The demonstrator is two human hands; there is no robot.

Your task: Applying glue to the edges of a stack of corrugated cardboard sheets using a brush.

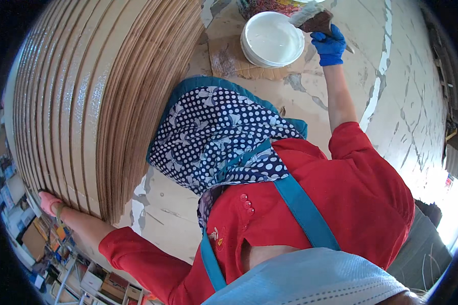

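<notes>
The right hand (pixel 329 47), in a blue glove, is closed around a wide brush (pixel 309 17), its pale bristles pointing left of that hand, by the rim of a white bucket (pixel 263 62) of white liquid. The left hand (pixel 49 203) is at the near end of the fanned stack of brown sheets (pixel 132 81); whether its fingers grip, I cannot tell. The step seems to be coating the glossy exposed strips, with the brush off them; continuing would call for carrying it leftward across, left hand steadying the edges.
</notes>
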